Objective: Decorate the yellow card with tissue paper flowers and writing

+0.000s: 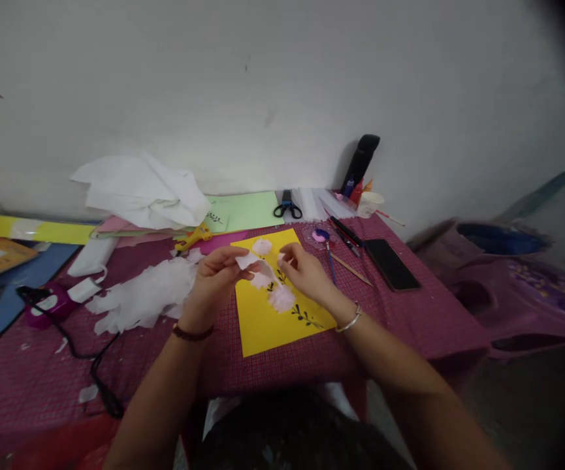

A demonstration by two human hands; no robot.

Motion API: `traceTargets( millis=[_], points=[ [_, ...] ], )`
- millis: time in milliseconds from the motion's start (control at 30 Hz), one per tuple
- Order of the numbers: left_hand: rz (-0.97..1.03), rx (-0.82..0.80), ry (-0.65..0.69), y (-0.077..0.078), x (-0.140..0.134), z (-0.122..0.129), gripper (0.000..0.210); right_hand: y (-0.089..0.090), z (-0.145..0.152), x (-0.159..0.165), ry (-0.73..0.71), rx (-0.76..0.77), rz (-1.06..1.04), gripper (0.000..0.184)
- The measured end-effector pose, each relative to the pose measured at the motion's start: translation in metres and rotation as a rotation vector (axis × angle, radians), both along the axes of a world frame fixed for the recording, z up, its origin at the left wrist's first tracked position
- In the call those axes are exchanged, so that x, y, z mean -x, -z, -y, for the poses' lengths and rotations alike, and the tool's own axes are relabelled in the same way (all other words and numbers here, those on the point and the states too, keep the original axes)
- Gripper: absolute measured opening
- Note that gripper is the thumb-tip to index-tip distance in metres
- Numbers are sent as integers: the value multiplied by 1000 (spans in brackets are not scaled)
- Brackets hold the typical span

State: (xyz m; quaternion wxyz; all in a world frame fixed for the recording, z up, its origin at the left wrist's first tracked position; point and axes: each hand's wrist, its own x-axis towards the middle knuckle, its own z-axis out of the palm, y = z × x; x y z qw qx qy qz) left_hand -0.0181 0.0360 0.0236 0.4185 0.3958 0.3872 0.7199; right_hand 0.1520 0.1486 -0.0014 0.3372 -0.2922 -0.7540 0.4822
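My left hand (216, 281) pinches a piece of thin white paper (247, 261) above a yellow sheet (255, 329). Close by on the right, my right hand (306, 271) hovers over the same sheet with thumb and fingers closed together; a pale speck shows at the tips, too small to name. The sheet carries pale pink paper flowers, among them one near the middle (282, 298) and one at the top (261, 246). Dark painted leaf sprigs (306, 316) run beside them. To the left of my left hand lies a heap of torn white paper (145, 294).
Behind are a yellow glue gun (194, 238), scissors (287, 205) and green paper (255, 210). At right lie a phone (392, 263), a pencil (353, 269), brushes and a paint palette (319, 236). A black cord (96, 369) crosses the left side. A purple chair (547, 300) stands right.
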Motion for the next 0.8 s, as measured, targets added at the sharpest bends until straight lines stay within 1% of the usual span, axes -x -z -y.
traceTargets(
  millis=[33,67,167,233,333,400,500,567,633,733,800],
  points=[
    [-31,13,-12,1,-2,-1,15,-3,0,-2,53,-87,-63,12],
    [-71,23,-16,1,-3,-1,12,-6,1,-4,62,-126,-132,11],
    [-244,10,-39,0,-8,1,5,-14,8,-9,-37,-101,-294,8],
    [-372,-9,-69,-5,-11,5,6,-17,16,-9,-94,-91,-338,7],
    [-529,-21,-113,-16,-15,10,7,-22,25,-5,-150,-72,-372,7],
    [-621,-44,-125,-24,-17,12,8,-31,30,-4,-167,-65,-363,7],
    [-773,-94,-120,-36,-19,13,10,-50,38,-4,-209,-84,-331,7],
    [-866,-110,-128,-42,-19,15,10,-62,45,-6,-226,-101,-319,10],
    [-946,-105,-151,-48,-19,20,12,-71,51,-8,-223,-122,-293,14],
    [-1050,-78,-157,-54,-19,31,17,-76,58,-8,-224,-176,-214,15],
    [-1076,-54,-113,-59,-18,38,21,-74,59,-7,-235,-194,-171,10]
  ],
)
